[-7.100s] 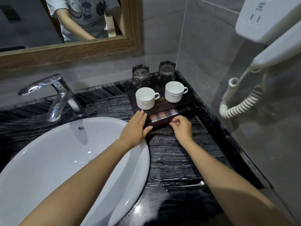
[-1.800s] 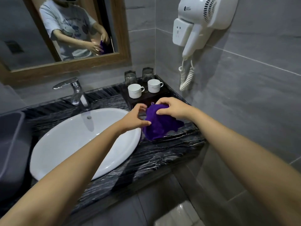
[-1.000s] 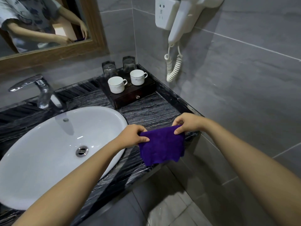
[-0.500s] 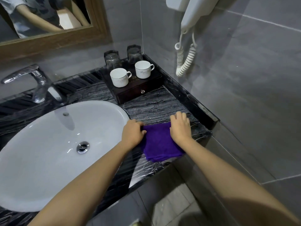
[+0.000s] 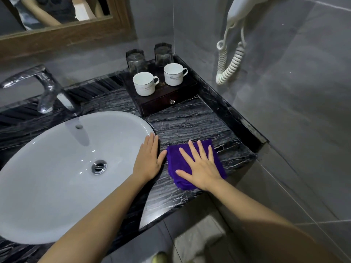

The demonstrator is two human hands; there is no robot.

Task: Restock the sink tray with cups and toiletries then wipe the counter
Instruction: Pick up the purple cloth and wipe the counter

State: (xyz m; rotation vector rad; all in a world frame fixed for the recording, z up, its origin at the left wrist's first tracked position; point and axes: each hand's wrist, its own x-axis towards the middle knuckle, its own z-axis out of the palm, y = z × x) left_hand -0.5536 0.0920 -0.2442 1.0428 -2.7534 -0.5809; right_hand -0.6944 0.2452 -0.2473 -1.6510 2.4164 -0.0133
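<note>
Pressing down on the folded purple cloth [image 5: 173,162], your right hand [image 5: 200,168] lies flat with its fingers straight and spread wide, the palm covering most of the cloth's near half. The cloth sits on the front part of the dark veined counter [image 5: 190,122], to the right of the white sink basin [image 5: 57,177] and well apart from the tray. Your left hand [image 5: 149,161] rests palm down just beside the cloth, fingers straight and held close together, lying over the basin's right rim where it meets the counter. Its thumb tip reaches the cloth's left edge; whether it truly touches cannot be told. Neither hand grips anything.

At the back right corner of the counter stands the dark wooden tray [image 5: 161,104], a low box with a small knob [image 5: 172,101] on its front face. On top of it two white cups stand upright, the left cup [image 5: 145,87] nearer you and the right cup [image 5: 173,74] a little farther back, both handles turned to the right. Behind them, close to the wall, are two glass tumblers [image 5: 135,61]. The chrome faucet [image 5: 44,88] rises behind the basin. A white hair dryer [image 5: 239,12] hangs on the right wall, its coiled cord [image 5: 230,66] dangling above the counter's raised right edge, near the tray.
</note>
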